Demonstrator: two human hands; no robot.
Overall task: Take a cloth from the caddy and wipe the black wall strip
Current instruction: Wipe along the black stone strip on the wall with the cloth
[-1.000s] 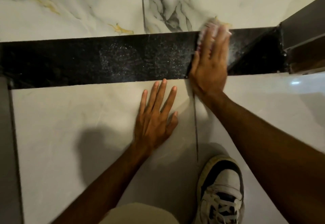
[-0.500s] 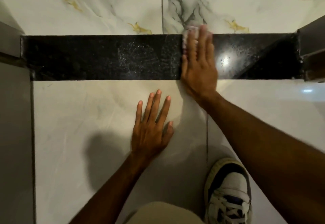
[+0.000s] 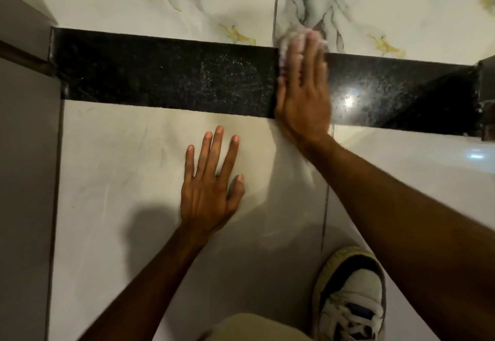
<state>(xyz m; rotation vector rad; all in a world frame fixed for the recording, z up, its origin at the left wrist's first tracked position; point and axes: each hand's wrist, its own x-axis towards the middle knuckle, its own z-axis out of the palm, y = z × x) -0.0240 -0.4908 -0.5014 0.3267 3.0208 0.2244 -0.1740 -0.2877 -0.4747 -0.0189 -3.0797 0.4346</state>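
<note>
A speckled black wall strip runs across the view between a marbled tile above and a pale tile below. My right hand lies flat on the strip, pressing a pale pinkish-white cloth against it; the cloth shows only past my fingertips and along my hand's left edge. My left hand rests flat with fingers spread on the pale tile under the strip, holding nothing. The strip left of my right hand carries dusty swirl marks, and the part to its right is glossy with a light reflection. No caddy is in view.
A grey frame edge borders the tiles on the left, and a dark metal fitting ends the strip on the right. My white and dark sneaker stands at the bottom right. Marbled tile fills the top.
My right hand has slid the cloth leftward along the strip, leaving glossier surface to its right. The camera view has shifted left; my left hand stays on the pale tile.
</note>
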